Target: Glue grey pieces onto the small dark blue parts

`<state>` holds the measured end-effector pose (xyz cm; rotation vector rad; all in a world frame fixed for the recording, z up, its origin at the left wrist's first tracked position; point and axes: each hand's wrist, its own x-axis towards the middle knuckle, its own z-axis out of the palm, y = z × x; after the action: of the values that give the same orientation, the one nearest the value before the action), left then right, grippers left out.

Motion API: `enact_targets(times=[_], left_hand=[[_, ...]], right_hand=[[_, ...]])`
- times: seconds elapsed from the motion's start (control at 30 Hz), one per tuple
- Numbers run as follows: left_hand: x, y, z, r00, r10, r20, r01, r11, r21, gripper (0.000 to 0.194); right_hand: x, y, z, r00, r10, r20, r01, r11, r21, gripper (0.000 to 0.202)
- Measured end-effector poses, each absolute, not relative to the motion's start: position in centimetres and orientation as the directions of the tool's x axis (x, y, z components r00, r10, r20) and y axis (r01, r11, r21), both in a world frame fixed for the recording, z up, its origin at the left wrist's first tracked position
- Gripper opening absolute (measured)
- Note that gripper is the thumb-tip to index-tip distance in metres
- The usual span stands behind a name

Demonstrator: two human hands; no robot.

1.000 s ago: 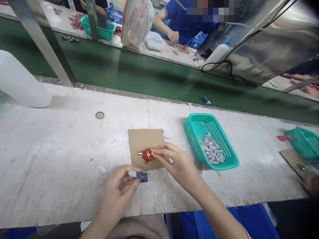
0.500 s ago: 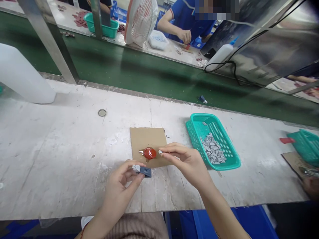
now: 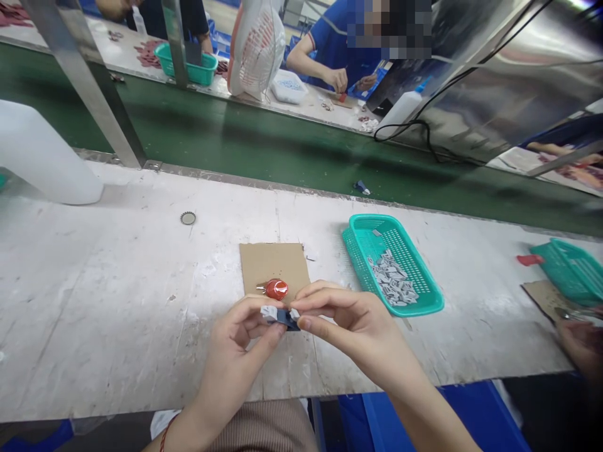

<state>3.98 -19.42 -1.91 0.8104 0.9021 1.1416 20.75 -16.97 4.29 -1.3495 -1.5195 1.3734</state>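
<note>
Between its thumb and fingers, my left hand grips a small dark blue plastic part with a light grey block at its left end. My right hand pinches a tiny light grey piece against the right end of that part. Whether the piece is seated in it I cannot tell. Just beyond the fingers, a glossy red blob with a metal tip lies on a square of brown cardboard. A green basket holding many grey pieces stands right of my right hand.
A bottle cap lies left on the white table. At the far left stands a white container. Behind the table runs a green belt with another blue-grey part on it. A co-worker's hand works across the belt.
My right hand has moved left and down, bringing the small grey piece to the dark blue part. The part in my left hand has shifted slightly right. The view has turned a little.
</note>
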Motion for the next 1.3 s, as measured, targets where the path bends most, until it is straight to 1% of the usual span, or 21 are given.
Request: enact_targets(times=[0.2,0.33,0.43,0.53,0.6,0.77,0.87,0.97,1.1,1.17,1.23,1.3], left_hand=[[4.1,-19.6,-1.9,0.159,0.974,-0.160,-0.387,0.210,0.898,0.011],[4.2,-19.8,-1.8,0.135,0.977,-0.163,-0.359,0.201,0.911,0.011],[4.1,-19.9,-1.8,0.106,0.984,-0.142,-0.322,0.169,0.931,0.012],[3.8,-19.8,-1.7,0.099,0.989,-0.111,-0.265,0.134,0.955,0.013],[3.7,-19.6,-1.5,0.127,0.987,-0.101,-0.235,0.128,0.964,0.012],[3.7,-19.5,-1.2,0.146,0.986,-0.079,-0.174,0.104,0.979,0.011],[4.0,-19.6,-1.4,0.153,0.978,-0.139,-0.206,0.169,0.964,0.012],[4.2,-19.5,-1.6,0.115,0.975,-0.193,-0.190,0.212,0.959,0.016],[4.6,-19.4,-1.5,0.081,0.971,-0.227,-0.199,0.239,0.951,0.022],[4.9,-19.4,-1.1,0.102,0.971,-0.215,-0.236,0.233,0.943,0.026],[5.2,-19.5,-0.7,0.123,0.978,-0.167,-0.254,0.194,0.948,0.032],[5.7,-19.6,-0.4,0.103,0.987,-0.125,-0.219,0.145,0.965,0.036]], right_hand=[[20.4,-17.3,4.9,-0.262,0.957,-0.121,0.315,-0.034,-0.949,0.007],[20.4,-17.2,4.9,-0.263,0.955,-0.138,0.315,-0.050,-0.948,0.005],[20.6,-17.1,4.4,-0.266,0.939,-0.220,0.216,-0.164,-0.962,0.004],[20.8,-16.9,3.6,-0.344,0.873,-0.346,0.044,-0.353,-0.935,0.015],[20.8,-17.0,3.3,-0.390,0.849,-0.357,-0.038,-0.402,-0.915,0.022],[19.4,-17.8,2.4,-0.428,0.853,-0.299,-0.173,-0.402,-0.899,0.036],[18.3,-18.2,1.7,-0.432,0.861,-0.270,-0.225,-0.393,-0.891,0.034],[17.6,-18.2,1.2,-0.364,0.891,-0.272,-0.265,-0.379,-0.887,0.032],[17.1,-18.1,0.8,-0.269,0.909,-0.317,-0.272,-0.387,-0.881,0.031],[16.9,-18.3,0.6,-0.225,0.921,-0.317,-0.264,-0.371,-0.890,0.031],[16.8,-18.7,0.3,-0.180,0.946,-0.271,-0.247,-0.310,-0.918,0.034],[16.8,-19.2,0.0,-0.139,0.968,-0.209,-0.213,-0.235,-0.948,0.040]])
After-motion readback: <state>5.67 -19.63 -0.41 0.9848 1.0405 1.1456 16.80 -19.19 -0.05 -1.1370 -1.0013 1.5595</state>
